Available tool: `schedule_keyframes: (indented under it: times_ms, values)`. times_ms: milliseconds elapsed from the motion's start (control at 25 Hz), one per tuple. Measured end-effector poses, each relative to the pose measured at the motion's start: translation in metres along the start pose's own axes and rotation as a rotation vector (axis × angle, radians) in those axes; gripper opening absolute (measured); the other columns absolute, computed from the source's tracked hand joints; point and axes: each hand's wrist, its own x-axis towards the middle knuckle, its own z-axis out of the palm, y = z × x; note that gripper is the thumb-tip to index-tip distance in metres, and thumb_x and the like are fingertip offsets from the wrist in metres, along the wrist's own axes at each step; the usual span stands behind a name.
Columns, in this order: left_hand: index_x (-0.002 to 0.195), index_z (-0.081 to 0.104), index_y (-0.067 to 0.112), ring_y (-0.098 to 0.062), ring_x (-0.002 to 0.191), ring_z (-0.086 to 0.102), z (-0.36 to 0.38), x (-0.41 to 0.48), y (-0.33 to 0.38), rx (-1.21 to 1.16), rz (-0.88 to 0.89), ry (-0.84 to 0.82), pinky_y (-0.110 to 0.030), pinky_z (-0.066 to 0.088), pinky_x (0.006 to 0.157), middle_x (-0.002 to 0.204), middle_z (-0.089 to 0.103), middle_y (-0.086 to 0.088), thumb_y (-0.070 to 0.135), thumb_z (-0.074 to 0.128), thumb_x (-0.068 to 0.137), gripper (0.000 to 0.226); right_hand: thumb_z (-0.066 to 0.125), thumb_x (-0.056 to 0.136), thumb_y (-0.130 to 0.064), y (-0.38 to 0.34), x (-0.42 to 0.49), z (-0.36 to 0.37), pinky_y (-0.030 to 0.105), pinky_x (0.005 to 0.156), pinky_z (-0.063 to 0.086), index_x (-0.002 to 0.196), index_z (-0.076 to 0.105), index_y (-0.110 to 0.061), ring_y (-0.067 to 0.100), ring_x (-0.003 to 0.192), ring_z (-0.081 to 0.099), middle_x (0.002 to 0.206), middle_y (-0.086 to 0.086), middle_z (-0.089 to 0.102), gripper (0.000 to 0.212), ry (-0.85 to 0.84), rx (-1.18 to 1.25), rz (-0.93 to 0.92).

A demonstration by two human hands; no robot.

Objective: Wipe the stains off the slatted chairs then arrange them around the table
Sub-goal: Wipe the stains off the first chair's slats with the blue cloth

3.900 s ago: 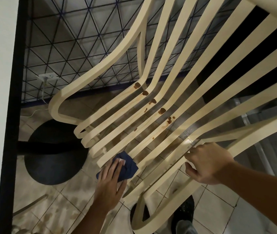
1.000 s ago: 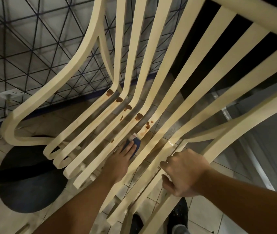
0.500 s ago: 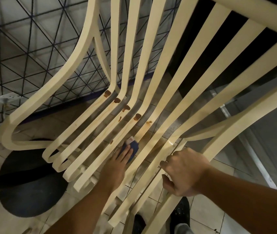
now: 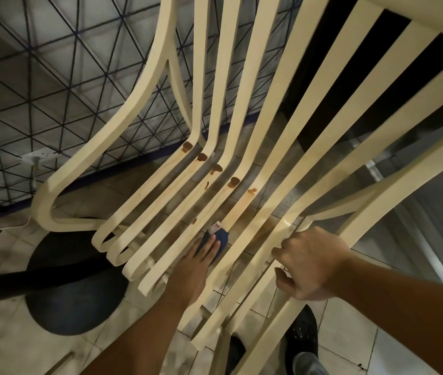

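Leaning over the slatted chair, the person has it tipped so that seat and back face up, and each hand has its own job. The right hand is at the seat's right side, near the front edge. Its grip is clenched round one of the outer slats, which I take to be bracing the frame so it does not skid or rock under the rubbing. The left hand lies flat on a middle seat slat with its fingers straight, grasping nothing. It presses a small blue cloth down onto the wood, and a flat palm suits a narrow slat because it spreads the pressure along the grain.

The brown stains sit further up the chair, one blob on each of five slats, right where the seat bends into the back. Thinner runs trail down from them towards the cloth. None of the blobs looks wiped, so my guess is the work is going up from the seat front and most of it is left.

A good deal is out of reach of the eye:
- The chair's top rail and legs are cut off.
- Most of the cloth is covered by the fingers, with a white tag poking out.
- Below the chair's left arm a dark round base rests on the tiled floor. It may be the table's foot, but the top is not shown.
- Under the seat front a black shoe peeps out.
- No other chairs are in sight.
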Motion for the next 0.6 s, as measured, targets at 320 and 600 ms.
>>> schedule_keyframes:
  times_ms: [320,600]
  values:
    - [0.156,0.036,0.015,-0.035,0.143,0.044,0.041,-0.066,-0.023,-0.068,-0.058,-0.161,-0.051,0.040,0.107,0.169,0.017,-0.006,0.028,0.094,0.062,0.112,0.007,0.087,-0.085,0.000,0.006,0.003,0.031,0.068,0.051,0.138,0.044,-0.033,0.020,0.075,0.062,0.085,-0.002,0.063,0.082,0.060,0.110,0.069]
    - [0.159,0.032,0.018,-0.035,0.148,0.036,0.018,-0.008,-0.007,-0.127,-0.050,-0.145,-0.051,0.053,0.102,0.167,0.025,-0.002,0.027,0.088,0.075,0.102,0.014,0.090,-0.081,-0.004,0.007,0.005,0.031,0.073,0.054,0.138,0.039,-0.032,0.017,0.075,0.063,0.087,-0.004,0.064,0.072,0.161,0.216,0.146]
